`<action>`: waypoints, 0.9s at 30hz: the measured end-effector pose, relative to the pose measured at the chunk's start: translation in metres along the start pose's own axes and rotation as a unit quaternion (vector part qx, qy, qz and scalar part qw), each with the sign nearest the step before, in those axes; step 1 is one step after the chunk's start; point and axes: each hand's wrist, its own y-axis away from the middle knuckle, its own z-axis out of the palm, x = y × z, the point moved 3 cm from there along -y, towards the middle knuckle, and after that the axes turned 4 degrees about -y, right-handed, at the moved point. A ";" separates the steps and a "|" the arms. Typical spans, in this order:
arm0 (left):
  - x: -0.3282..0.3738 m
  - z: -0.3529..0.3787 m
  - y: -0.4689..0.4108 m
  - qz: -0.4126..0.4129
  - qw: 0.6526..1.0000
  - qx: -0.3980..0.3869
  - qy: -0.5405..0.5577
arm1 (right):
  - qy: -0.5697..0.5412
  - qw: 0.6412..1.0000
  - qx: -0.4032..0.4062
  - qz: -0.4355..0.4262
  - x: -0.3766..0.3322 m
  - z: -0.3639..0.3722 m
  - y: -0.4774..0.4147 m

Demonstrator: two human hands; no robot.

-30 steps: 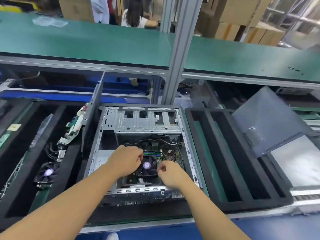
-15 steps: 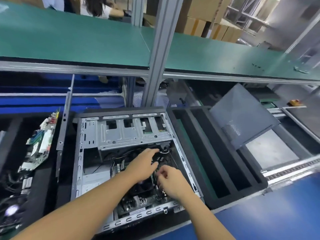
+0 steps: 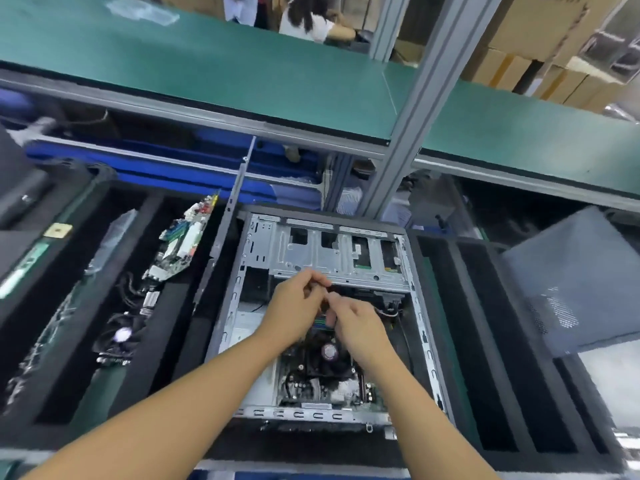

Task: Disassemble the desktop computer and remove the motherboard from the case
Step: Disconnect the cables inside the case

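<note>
Reaching both bare forearms in from the lower edge, converging over the open grey sheet-metal computer case point(image 3: 427, 344), bedded on its side in black foam point(image 3: 294, 445). Holding the left hand point(image 3: 294, 306) knuckles-up just below the silver perforated drive cage point(image 3: 311, 258), curling its fingers point(image 3: 317, 277) with the tips drawn together. Keeping the right hand point(image 3: 360, 327) close beside it, wrist angling in from the right, pointing thumb and forefinger point(image 3: 337, 301) at the left fingertips, nearly touching. Pinching with both, by the look; cannot tell what, if anything, is sitting between the tips, too blurred. Finding the dark motherboard point(image 3: 304, 386) lying flat on the case floor beneath the wrists, carrying a black cooler fan with purple hub point(image 3: 329, 351). Noting a second green circuit board point(image 3: 180, 244) standing on edge in the slotted foam tray point(image 3: 162, 341) at left, and a grey perforated side panel point(image 3: 571, 282) leaning at right.
</note>
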 end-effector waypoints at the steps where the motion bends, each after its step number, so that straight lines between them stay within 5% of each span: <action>1: 0.001 -0.012 0.006 -0.003 0.999 0.035 0.019 | -0.018 1.000 -0.023 0.002 -0.008 0.008 0.000; 11: -0.038 -0.157 0.113 -0.052 0.967 0.245 0.040 | 0.066 0.954 -0.271 -0.113 -0.076 0.160 0.041; 20: -0.169 -0.264 0.262 -0.211 0.942 0.256 -0.048 | 0.163 0.905 -0.390 -0.054 -0.051 0.346 0.105; 25: -0.248 -0.308 0.340 -0.358 0.878 0.259 -0.183 | 0.190 0.892 -0.410 0.017 -0.023 0.423 0.145; 27: -0.277 -0.322 0.360 -0.442 0.815 0.201 -0.318 | 0.199 0.884 -0.421 0.042 -0.015 0.443 0.160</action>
